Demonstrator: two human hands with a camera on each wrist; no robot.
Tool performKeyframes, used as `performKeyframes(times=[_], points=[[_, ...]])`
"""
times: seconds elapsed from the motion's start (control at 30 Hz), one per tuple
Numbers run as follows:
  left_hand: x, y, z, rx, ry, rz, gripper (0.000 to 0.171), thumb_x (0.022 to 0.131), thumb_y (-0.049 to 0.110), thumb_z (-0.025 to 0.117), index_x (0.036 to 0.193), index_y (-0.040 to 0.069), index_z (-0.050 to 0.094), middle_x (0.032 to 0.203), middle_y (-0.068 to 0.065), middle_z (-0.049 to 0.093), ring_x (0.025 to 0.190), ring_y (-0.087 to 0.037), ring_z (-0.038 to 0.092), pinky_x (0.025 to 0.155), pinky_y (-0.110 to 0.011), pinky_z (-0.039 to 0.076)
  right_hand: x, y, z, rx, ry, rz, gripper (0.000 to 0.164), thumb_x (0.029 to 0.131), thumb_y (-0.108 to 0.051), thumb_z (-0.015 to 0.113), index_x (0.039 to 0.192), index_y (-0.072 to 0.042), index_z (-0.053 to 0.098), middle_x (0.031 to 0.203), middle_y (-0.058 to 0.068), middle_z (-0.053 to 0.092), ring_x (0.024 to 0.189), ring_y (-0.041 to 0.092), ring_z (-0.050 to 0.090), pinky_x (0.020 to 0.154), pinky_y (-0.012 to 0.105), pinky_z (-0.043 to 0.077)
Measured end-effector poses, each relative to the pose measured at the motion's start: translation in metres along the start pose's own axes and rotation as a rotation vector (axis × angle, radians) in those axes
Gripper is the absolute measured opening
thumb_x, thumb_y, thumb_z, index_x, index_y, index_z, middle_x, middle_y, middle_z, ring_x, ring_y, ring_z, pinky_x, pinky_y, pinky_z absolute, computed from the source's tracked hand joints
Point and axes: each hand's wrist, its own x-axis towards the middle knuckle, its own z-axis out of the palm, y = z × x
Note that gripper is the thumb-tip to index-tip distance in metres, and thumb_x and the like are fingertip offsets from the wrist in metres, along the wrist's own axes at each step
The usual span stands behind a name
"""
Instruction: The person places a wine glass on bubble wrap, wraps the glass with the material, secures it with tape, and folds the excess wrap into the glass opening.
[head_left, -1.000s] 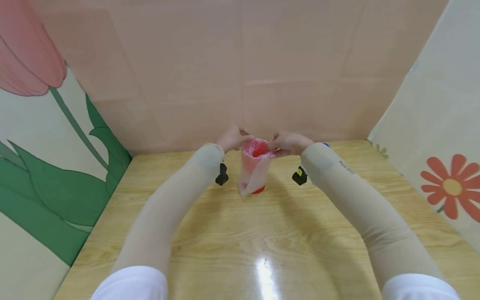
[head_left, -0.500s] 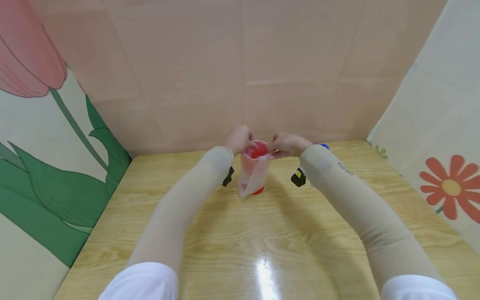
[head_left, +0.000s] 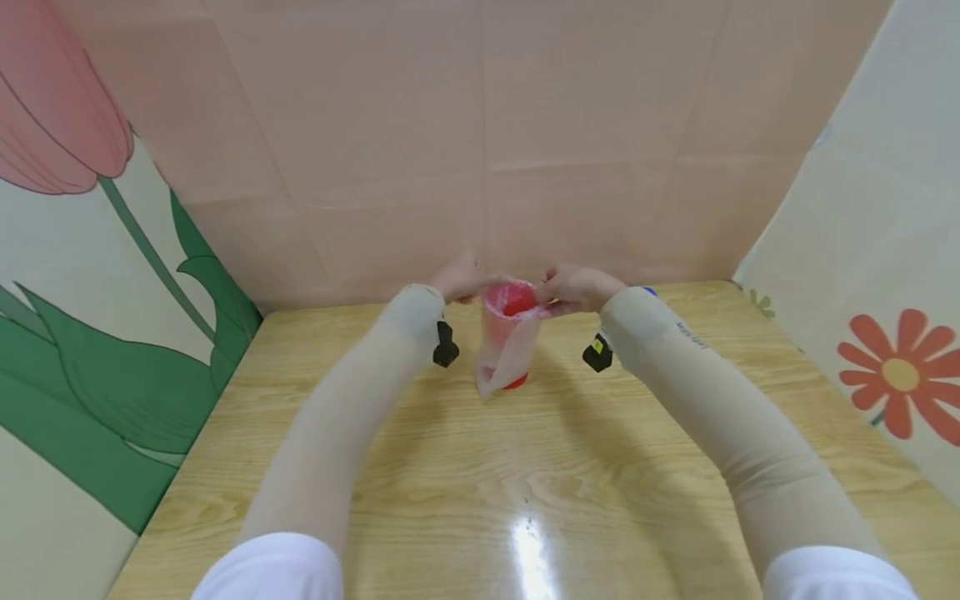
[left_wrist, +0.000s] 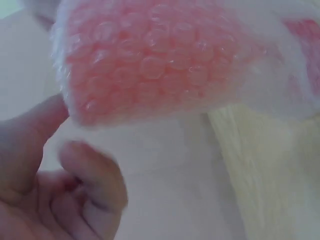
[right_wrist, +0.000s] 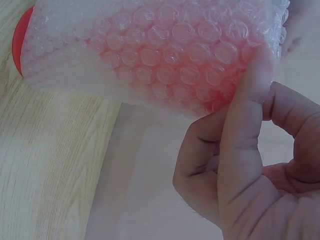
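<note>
A red cylinder stands upright at the table's back, wrapped in clear bubble wrap. The wrap's top edge rises as an uneven rim, with red showing inside. On the right of that rim, my right hand pinches the bubble wrap; in the right wrist view its thumb lies along the outer side. At the left, my left hand reaches one finger to the rim's edge. Another digit of that hand is bent, blurred and apart from the wrap.
The wooden table spreads out in front, with a bright glare spot near its front edge. A pinkish sheet rises close behind the hands. Painted panels with a tulip and a red flower flank the table.
My left hand reaches over the rim with fingers at the opening half a second ago, then draws back left to the rim's edge. The right hand and the wrapped cylinder stay almost still.
</note>
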Motion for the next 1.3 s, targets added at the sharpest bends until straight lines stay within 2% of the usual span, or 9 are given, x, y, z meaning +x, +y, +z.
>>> performKeyframes(times=[0.1, 0.23, 0.47, 0.77, 0.9, 1.07, 1.13, 1.2, 1.3], points=[[-0.003, -0.005, -0.003, -0.088, -0.081, -0.042, 0.038, 0.088, 0.028, 0.062, 0.060, 0.010, 0.044, 0.047, 0.002, 0.038, 0.040, -0.008, 0.034, 0.042, -0.021, 0.033, 0.000, 0.000, 0.000, 0.011, -0.006, -0.004, 0.025, 0.086, 0.005, 0.050, 0.106, 0.002, 0.033, 0.094, 0.012, 0.047, 0.067, 0.011, 0.054, 0.068, 0.022, 0.053], [-0.004, -0.013, -0.001, -0.156, -0.142, -0.015, 0.027, 0.091, 0.016, 0.056, 0.066, 0.008, 0.050, 0.053, 0.001, 0.045, 0.044, -0.006, 0.040, 0.045, -0.017, 0.036, 0.002, 0.000, 0.002, 0.021, -0.014, -0.013, 0.025, 0.086, 0.006, 0.049, 0.105, 0.002, 0.034, 0.094, 0.012, 0.045, 0.068, 0.012, 0.053, 0.069, 0.022, 0.053], [-0.005, -0.017, 0.001, -0.183, -0.169, 0.041, 0.026, 0.089, 0.003, 0.052, 0.064, 0.008, 0.043, 0.053, 0.000, 0.045, 0.044, -0.005, 0.042, 0.045, -0.016, 0.037, 0.003, 0.001, 0.005, 0.015, -0.007, -0.021, 0.020, 0.086, 0.005, 0.049, 0.100, 0.002, 0.035, 0.094, 0.012, 0.044, 0.070, 0.012, 0.053, 0.068, 0.021, 0.053], [-0.002, -0.016, 0.000, -0.172, -0.179, 0.040, 0.021, 0.089, 0.003, 0.051, 0.068, 0.005, 0.049, 0.052, 0.001, 0.046, 0.044, -0.005, 0.042, 0.046, -0.017, 0.037, 0.001, -0.002, 0.002, 0.000, -0.020, -0.005, 0.029, 0.087, 0.003, 0.052, 0.110, 0.005, 0.034, 0.098, 0.014, 0.048, 0.068, 0.013, 0.056, 0.071, 0.023, 0.053], [-0.001, -0.017, -0.001, -0.145, -0.166, 0.043, 0.022, 0.089, 0.011, 0.056, 0.069, 0.006, 0.051, 0.053, 0.000, 0.046, 0.044, -0.006, 0.041, 0.044, -0.017, 0.036, 0.000, -0.001, 0.000, 0.001, -0.020, 0.002, 0.027, 0.088, 0.002, 0.051, 0.109, 0.003, 0.034, 0.096, 0.013, 0.048, 0.068, 0.013, 0.055, 0.071, 0.024, 0.053], [0.000, -0.022, -0.007, -0.079, -0.119, 0.030, 0.044, 0.087, 0.041, 0.062, 0.060, 0.011, 0.044, 0.051, 0.001, 0.040, 0.044, -0.009, 0.034, 0.046, -0.024, 0.030, -0.002, 0.002, -0.002, 0.015, -0.033, -0.007, 0.022, 0.092, -0.008, 0.053, 0.102, 0.001, 0.035, 0.089, 0.010, 0.048, 0.067, 0.012, 0.053, 0.066, 0.023, 0.053], [-0.003, -0.022, -0.012, -0.080, -0.087, 0.037, 0.050, 0.085, 0.051, 0.059, 0.060, 0.011, 0.042, 0.051, 0.001, 0.037, 0.046, -0.012, 0.032, 0.046, -0.026, 0.030, -0.005, 0.003, -0.004, -0.006, -0.031, -0.009, 0.029, 0.094, -0.018, 0.053, 0.109, 0.001, 0.037, 0.092, 0.010, 0.049, 0.071, 0.014, 0.054, 0.069, 0.026, 0.054], [-0.008, -0.020, -0.018, -0.095, -0.047, 0.051, 0.050, 0.085, 0.056, 0.056, 0.064, 0.011, 0.048, 0.054, 0.000, 0.041, 0.049, -0.014, 0.036, 0.049, -0.026, 0.034, -0.008, 0.004, -0.006, -0.039, -0.025, -0.008, 0.043, 0.095, -0.030, 0.051, 0.120, 0.001, 0.035, 0.096, 0.011, 0.049, 0.078, 0.017, 0.054, 0.075, 0.030, 0.054], [-0.023, -0.014, -0.029, -0.099, 0.001, 0.095, 0.053, 0.088, 0.057, 0.049, 0.083, 0.005, 0.059, 0.069, -0.006, 0.052, 0.064, -0.020, 0.049, 0.060, -0.030, 0.045, -0.015, 0.006, -0.012, -0.095, -0.015, -0.045, 0.058, 0.095, -0.042, 0.048, 0.130, 0.001, 0.031, 0.103, 0.014, 0.049, 0.088, 0.022, 0.056, 0.084, 0.037, 0.052]])
